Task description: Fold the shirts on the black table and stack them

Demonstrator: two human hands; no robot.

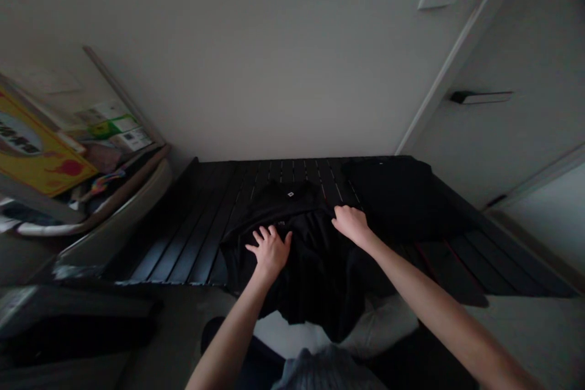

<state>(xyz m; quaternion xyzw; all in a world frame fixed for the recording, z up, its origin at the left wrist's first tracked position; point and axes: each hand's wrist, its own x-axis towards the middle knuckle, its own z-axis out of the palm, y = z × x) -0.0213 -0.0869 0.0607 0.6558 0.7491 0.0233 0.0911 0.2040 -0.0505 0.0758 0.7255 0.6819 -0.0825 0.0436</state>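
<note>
A black garment [311,237], with a small white mark near its collar, is spread over the middle of a dark slatted bench [183,256]. Its lower part hangs in folds over the front edge. My left hand [272,250] lies on the cloth with fingers spread. Farther right, my right hand [351,223] is closed at the garment's right upper side, its fingers curled on the fabric. The cloth's exact outline is hard to make out in the dim light.
Another dark folded cloth [393,195] lies on the bench's right part. A bin [137,201] with a yellow box [41,152] and packages stands at left. Behind is a pale wall [292,73]; a door with a handle [482,97] is at right.
</note>
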